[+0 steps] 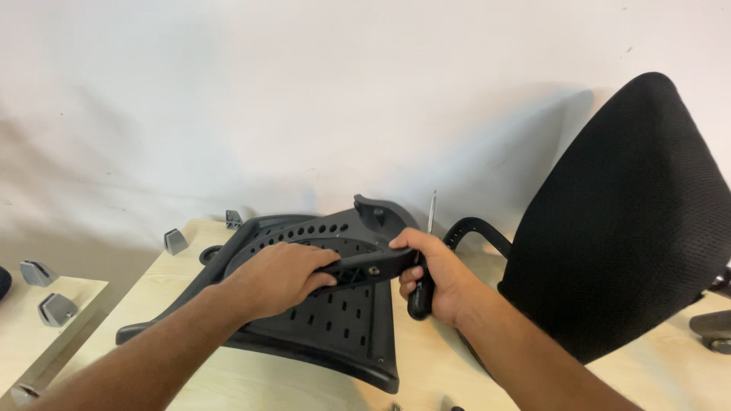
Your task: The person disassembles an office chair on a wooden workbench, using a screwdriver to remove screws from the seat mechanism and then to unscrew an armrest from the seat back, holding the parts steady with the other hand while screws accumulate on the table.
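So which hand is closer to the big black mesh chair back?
Right. The right hand, gripping a black-handled screwdriver, sits just beside the black mesh chair back; the left hand is farther away, on the black perforated plastic seat base.

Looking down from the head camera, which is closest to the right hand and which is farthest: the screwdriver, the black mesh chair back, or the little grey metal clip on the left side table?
From the right hand:
1. Screwdriver, gripped in that hand.
2. Black mesh chair back, just to its right.
3. Grey metal clip, far left on the side table.
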